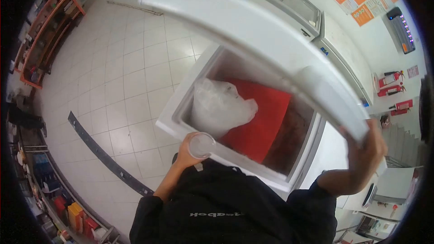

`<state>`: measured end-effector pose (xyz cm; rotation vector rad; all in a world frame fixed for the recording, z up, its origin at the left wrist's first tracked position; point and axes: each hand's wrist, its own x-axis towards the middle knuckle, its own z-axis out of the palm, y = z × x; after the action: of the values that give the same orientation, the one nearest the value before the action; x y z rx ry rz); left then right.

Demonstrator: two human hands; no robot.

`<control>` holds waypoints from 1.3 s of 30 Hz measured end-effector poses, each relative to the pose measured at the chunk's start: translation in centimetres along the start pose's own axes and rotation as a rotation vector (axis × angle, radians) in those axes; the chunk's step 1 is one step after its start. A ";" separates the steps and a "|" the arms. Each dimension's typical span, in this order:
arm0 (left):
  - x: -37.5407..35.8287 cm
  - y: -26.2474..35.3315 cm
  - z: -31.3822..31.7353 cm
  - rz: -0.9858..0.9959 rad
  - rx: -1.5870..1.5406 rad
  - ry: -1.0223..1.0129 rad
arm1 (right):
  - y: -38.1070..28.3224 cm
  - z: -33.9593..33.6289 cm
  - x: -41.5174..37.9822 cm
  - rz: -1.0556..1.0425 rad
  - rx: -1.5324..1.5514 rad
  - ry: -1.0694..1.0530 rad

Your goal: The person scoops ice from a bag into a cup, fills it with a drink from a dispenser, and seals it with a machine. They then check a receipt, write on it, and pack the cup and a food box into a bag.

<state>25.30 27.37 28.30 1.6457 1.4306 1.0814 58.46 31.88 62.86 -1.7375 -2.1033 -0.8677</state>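
A chest freezer [181, 101] stands in front of me with its white lid [253, 31] raised. My right hand [367, 153] grips the lid's edge at the right. In my left hand [186, 153] is a clear round container [202, 145], held over the freezer's near left rim; whether anything is in it I cannot tell. Inside the freezer, a white translucent plastic bag [219, 106] lies at the left, next to a red sheet [266, 117]. Brownish frost covers the right part of the interior.
Another freezer with a glass top [280, 0] stands behind the lid. An orange shelf [49, 31] is at the far left, and a dark strip [104, 156] lies on the tiled floor. Fire extinguishers [391, 90] hang at the right. Stocked shelves [68, 208] fill the lower left.
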 end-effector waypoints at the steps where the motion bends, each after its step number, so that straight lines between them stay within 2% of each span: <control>1: -1.9 0.1 -1.0 -0.001 0.005 0.081 | -1.4 -0.6 -1.8 -0.080 0.040 -0.060; 2: -3.8 0.1 -2.0 0.001 0.008 0.165 | -2.7 -1.1 -3.6 -0.162 0.078 -0.117; 4: -8.5 -2.0 -4.3 -0.060 0.012 0.227 | -5.3 -0.9 -6.7 -0.122 0.432 -0.487; 8: -16.9 -3.7 -8.2 -0.117 0.063 0.445 | -11.5 3.8 -14.5 -0.286 0.495 -0.962; 10: -21.8 -3.7 -9.7 -0.144 0.058 0.550 | -14.7 9.1 -20.6 -0.362 0.495 -1.052; 12: -25.6 -2.7 -10.5 -0.174 0.054 0.669 | -17.5 13.8 -25.2 -0.344 0.437 -1.112; 15: -31.6 0.5 -11.7 -0.231 0.194 0.724 | -20.0 19.7 -29.4 -0.361 0.394 -1.198; 18: -39.2 1.5 -11.2 -0.349 0.222 0.846 | -21.3 25.3 -33.0 -0.345 0.306 -1.130; 21: -46.0 1.7 -10.2 -0.450 0.245 0.955 | -21.8 29.6 -34.2 -0.403 0.191 -1.166; 24: -51.3 1.5 -8.8 -0.472 0.097 1.089 | -22.9 28.6 -32.4 -0.283 0.156 -1.241; 27: -54.4 3.6 -8.8 -0.483 0.131 1.198 | -23.4 29.0 -31.2 -0.572 0.009 -1.297; 28: -55.6 3.8 -8.8 -0.480 0.130 1.257 | -22.7 32.6 -31.9 -0.645 -0.078 -1.252; 31: -59.7 3.6 -10.1 -0.517 0.346 1.287 | -24.9 28.9 -30.6 -0.843 -0.412 -1.190; 32: -60.6 4.6 -10.8 -0.598 0.271 1.350 | -25.7 26.9 -30.4 -0.916 -0.451 -1.126; 34: -63.0 5.0 -12.4 -0.526 0.278 1.487 | -24.1 30.2 -29.8 -1.145 0.126 -0.784; 35: -64.8 4.9 -13.2 -0.534 0.333 1.528 | -25.1 34.2 -29.8 -1.257 0.111 -0.763; 37: -68.2 6.2 -15.7 -0.528 0.287 1.631 | -35.0 23.3 -26.5 -1.511 -0.201 -1.269; 39: -72.3 6.6 -17.3 -0.534 0.294 1.724 | -44.5 24.4 -31.1 -1.438 0.040 -1.439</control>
<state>9.00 -45.39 30.77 -0.0278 2.8421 2.0652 27.16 17.65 14.28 -0.2860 -4.2085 0.6699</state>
